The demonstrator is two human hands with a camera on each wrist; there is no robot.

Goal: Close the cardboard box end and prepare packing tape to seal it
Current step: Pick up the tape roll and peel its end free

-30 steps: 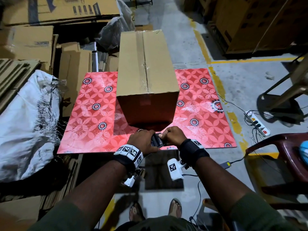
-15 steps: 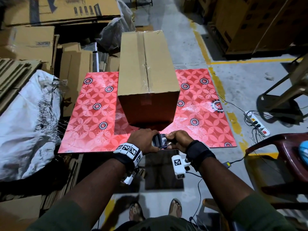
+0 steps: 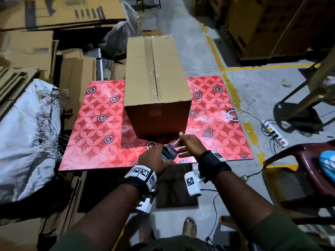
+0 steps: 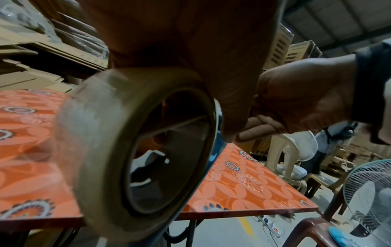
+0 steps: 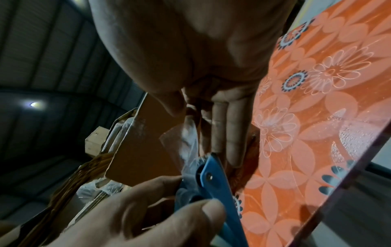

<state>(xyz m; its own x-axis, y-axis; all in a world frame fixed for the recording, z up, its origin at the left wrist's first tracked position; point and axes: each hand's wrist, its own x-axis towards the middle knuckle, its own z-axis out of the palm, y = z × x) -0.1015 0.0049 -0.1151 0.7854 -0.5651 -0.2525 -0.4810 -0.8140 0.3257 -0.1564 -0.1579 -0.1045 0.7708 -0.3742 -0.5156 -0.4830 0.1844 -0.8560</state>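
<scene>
Left hand [image 3: 154, 159] wrapped around the blue-framed packing tape dispenser [image 3: 169, 152], fingers curled on it; left wrist view shows its clear tape roll [image 4: 135, 142] on a brown core right under the palm. Right hand [image 3: 190, 145] pinches the loose clear tape end [image 3: 175, 143] between thumb and forefinger, other fingers fairly straight, a short length of tape pulled off the roll. In the right wrist view the tape strip [image 5: 184, 142] runs from the fingertips [image 5: 220, 133] to the blue dispenser arm [image 5: 215, 175]; the strip looks crinkled and a bit blurred.

Both hands are above the near edge of the red floral-patterned tabletop [image 3: 94, 134], just in front of the tall brown cardboard box [image 3: 155, 77]. Box stands on the tabletop centre, top flaps down with clear tape along the middle seam; near face is plain and in shadow. Right hand is close to the lower right corner of that face; contact cannot be told.

Bare tabletop left and right of the box. Left of the table: white woven sack [image 3: 23, 134] and stacked flattened cartons [image 3: 76, 73]. Right: concrete floor with yellow lines, white power strip [image 3: 273, 132] with cables, dark red plastic chair [image 3: 304, 171] near the right arm. Large cartons at the back.
</scene>
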